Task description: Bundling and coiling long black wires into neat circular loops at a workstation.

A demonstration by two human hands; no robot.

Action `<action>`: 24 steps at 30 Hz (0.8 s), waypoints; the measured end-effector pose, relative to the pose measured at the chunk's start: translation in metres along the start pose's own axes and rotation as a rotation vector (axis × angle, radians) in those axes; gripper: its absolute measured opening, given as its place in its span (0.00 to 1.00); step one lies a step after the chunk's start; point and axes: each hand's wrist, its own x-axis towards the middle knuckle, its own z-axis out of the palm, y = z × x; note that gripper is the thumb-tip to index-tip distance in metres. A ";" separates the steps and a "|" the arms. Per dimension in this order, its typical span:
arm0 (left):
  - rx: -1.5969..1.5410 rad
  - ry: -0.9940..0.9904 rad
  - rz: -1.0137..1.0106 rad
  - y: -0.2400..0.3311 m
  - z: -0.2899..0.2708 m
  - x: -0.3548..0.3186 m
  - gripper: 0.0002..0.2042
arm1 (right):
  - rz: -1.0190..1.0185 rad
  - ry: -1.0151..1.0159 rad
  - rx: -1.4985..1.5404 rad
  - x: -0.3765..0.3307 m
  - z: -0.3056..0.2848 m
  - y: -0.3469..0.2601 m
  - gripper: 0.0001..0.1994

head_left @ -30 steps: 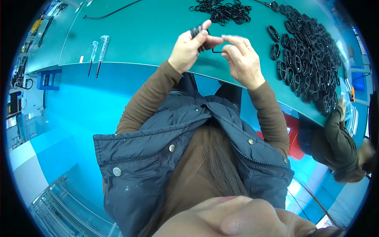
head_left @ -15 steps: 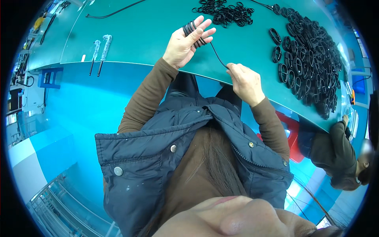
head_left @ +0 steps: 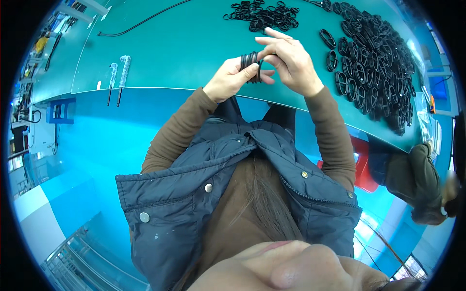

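Observation:
A black cable (head_left: 250,67) is wound in several turns around the fingers of my left hand (head_left: 227,82), above the near edge of the green table. The left thumb presses against the turns. Close on the right side of the coil is my right hand (head_left: 295,68), its thumb and index finger pinched at the cable while other fingers stretch out over it. The right fingers partly hide the cable's free end.
Coiled black cables (head_left: 361,72) form a large pile on the right of the green table (head_left: 165,58). Small black loops (head_left: 264,17) lie at the back. One long cable (head_left: 145,21) and two plastic-wrapped rods (head_left: 124,70) lie left. A co-worker (head_left: 420,179) is at the right.
My right hand has moved up and left from the table edge to the coil, bringing the cable's stretched-out length with it. The left hand has lowered slightly and turned.

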 end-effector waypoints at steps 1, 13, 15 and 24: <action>-0.070 -0.026 -0.010 0.002 0.000 -0.001 0.14 | 0.046 -0.003 0.123 0.001 0.005 0.005 0.05; -0.073 -0.103 0.013 -0.003 0.004 0.000 0.12 | 0.837 -0.313 1.324 -0.012 0.009 0.000 0.19; -0.028 -0.099 0.039 -0.005 0.005 0.004 0.12 | 0.798 -0.250 1.407 -0.013 0.017 -0.002 0.26; 0.064 -0.123 0.109 -0.010 0.009 0.006 0.11 | 0.714 -0.196 1.316 -0.019 0.033 -0.004 0.32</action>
